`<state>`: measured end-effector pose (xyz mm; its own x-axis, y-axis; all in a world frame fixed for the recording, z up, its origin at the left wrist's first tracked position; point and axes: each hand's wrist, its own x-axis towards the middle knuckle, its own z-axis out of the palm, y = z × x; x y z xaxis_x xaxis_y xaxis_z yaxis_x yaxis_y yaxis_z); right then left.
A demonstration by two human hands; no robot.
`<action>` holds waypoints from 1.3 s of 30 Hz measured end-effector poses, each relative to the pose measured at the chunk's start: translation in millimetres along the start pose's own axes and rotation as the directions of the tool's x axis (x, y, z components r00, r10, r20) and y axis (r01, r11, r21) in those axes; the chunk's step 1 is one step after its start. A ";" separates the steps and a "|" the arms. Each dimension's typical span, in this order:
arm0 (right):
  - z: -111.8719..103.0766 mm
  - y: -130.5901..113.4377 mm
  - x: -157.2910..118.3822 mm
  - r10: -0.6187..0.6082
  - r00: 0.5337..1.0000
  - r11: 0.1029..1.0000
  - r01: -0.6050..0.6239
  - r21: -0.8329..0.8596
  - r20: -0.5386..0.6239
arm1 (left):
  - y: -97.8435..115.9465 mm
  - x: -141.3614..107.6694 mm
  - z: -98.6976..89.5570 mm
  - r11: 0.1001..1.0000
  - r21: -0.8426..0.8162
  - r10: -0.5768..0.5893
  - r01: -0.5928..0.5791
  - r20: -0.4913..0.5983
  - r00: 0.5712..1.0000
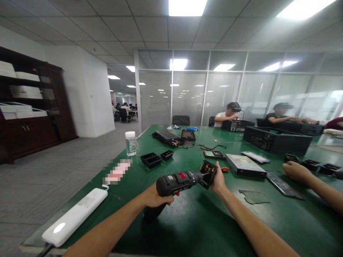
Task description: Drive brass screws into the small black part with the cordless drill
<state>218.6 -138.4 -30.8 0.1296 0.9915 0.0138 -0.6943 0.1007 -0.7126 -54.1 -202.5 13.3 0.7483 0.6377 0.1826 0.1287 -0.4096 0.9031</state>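
My left hand is wrapped round the handle of a black power drill, which lies nearly level and points right. The tip of its bit meets a small black part with brass-coloured pieces inside. That part is held up above the green table by my right hand, whose fingers grip its right side. An orange-handled tool lies just behind my right hand. Where exactly the bit touches is too small to tell.
Black trays, a water bottle and a white power strip stand left. A silver drive, a glass-like sheet and a black computer case lie right. Another person's hand reaches in from the right.
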 end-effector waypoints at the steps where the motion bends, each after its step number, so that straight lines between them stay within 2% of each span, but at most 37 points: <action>1: 0.0 0.3 0.3 -0.002 1.000 1.000 0.002 -0.003 -0.008 | 0.9 -0.1 -0.5 1.000 -0.007 -0.003 0.003 0.001 1.000; 5: 1.2 1.0 -1.2 0.008 1.000 1.000 -0.008 -0.003 0.001 | 5.8 -0.2 -2.8 1.000 -0.019 -0.025 0.025 0.018 1.000; 12: 3.5 -0.2 -7.2 0.028 0.996 0.999 -0.029 0.021 0.085 | 6.1 -1.7 -0.6 1.000 0.024 -0.017 0.017 0.024 1.000; 19: 2.8 -3.4 -6.7 0.011 0.998 0.999 -0.015 0.051 0.064 | 10.4 -3.0 2.1 0.998 0.066 -0.001 0.000 0.005 1.000; 25: -1.5 -3.4 -4.7 0.002 0.992 0.998 -0.009 0.063 0.126 | 13.5 -2.0 2.0 0.997 0.076 0.009 -0.010 0.017 1.000; 39: -1.4 -2.8 -3.5 -0.012 0.996 1.000 0.014 -0.018 0.089 | 17.9 -4.3 2.3 0.994 0.103 0.022 -0.023 0.013 1.000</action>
<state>221.0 -142.2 -29.9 0.0744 0.9936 0.0853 -0.6793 0.1131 -0.7251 -53.5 -214.0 27.8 0.7591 0.6204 0.1971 0.1777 -0.4888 0.8541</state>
